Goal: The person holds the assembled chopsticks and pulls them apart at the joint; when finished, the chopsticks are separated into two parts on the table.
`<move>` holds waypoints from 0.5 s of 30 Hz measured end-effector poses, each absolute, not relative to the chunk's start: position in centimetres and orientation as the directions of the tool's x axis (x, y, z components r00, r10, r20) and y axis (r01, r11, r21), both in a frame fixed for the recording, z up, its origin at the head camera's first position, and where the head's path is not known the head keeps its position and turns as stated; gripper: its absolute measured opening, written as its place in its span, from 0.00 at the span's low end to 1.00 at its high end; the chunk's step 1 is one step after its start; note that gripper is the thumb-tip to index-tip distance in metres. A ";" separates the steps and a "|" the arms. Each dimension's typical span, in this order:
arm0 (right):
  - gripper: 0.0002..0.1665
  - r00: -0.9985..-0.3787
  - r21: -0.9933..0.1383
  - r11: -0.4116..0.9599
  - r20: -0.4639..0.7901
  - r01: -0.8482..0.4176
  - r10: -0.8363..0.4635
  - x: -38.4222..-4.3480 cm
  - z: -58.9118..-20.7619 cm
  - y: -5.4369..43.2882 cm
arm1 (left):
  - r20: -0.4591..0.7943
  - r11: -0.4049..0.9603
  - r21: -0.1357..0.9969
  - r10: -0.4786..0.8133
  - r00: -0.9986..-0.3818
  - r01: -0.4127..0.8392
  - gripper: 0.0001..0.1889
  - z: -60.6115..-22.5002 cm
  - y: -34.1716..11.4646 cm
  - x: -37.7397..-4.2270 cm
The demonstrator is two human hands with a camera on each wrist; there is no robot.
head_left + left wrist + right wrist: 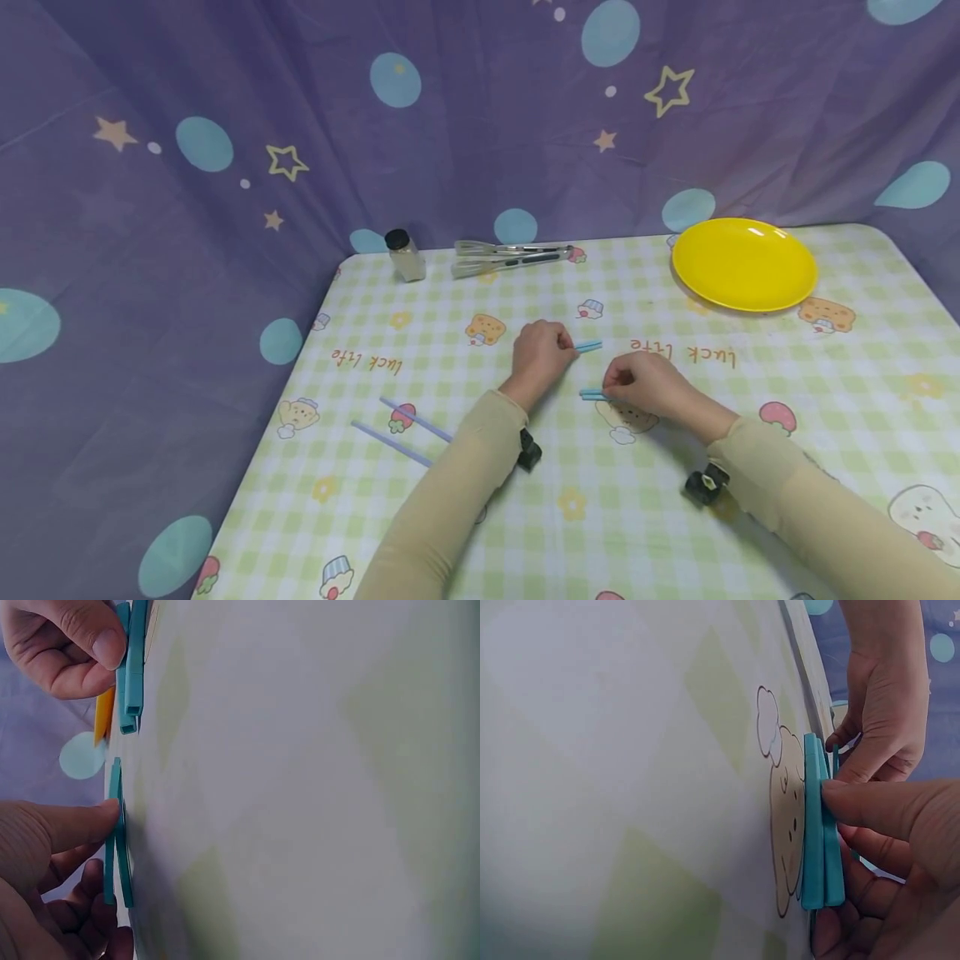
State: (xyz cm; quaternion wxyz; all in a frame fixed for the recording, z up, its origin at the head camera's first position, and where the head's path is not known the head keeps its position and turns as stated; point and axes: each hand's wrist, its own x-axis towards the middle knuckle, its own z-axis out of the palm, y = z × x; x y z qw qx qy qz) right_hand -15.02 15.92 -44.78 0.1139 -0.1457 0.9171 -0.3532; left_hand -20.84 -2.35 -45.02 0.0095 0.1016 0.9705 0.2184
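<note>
L hand (542, 354) – pinching teal pcs (589, 346), R hand (647, 383) – pinching similar pcs (813, 825)

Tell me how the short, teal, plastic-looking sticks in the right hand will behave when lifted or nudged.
The teal sticks should be stiff, since they look straight in the pinch of the right hand. They are probably light: their squared ends appear hollow. Their flat sides suggest they would slide rather than roll.
</note>
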 end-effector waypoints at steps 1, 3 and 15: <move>0.07 -0.932 -0.680 0.711 -0.114 -0.179 -0.344 -15.0 -44.8 15.9 | 0.024 0.888 0.416 0.203 -0.979 0.195 0.09 -45.0 -2.3 -20.9; 0.07 -0.931 -0.679 0.713 -0.120 -0.177 -0.346 -15.1 -44.8 16.0 | 0.019 0.896 0.401 0.203 -0.979 0.194 0.09 -45.0 -2.2 -20.9; 0.06 -0.921 -0.675 0.714 -0.131 -0.188 -0.366 -15.3 -44.9 16.1 | 0.001 0.914 0.367 0.185 -0.983 0.173 0.10 -44.8 -1.9 -21.1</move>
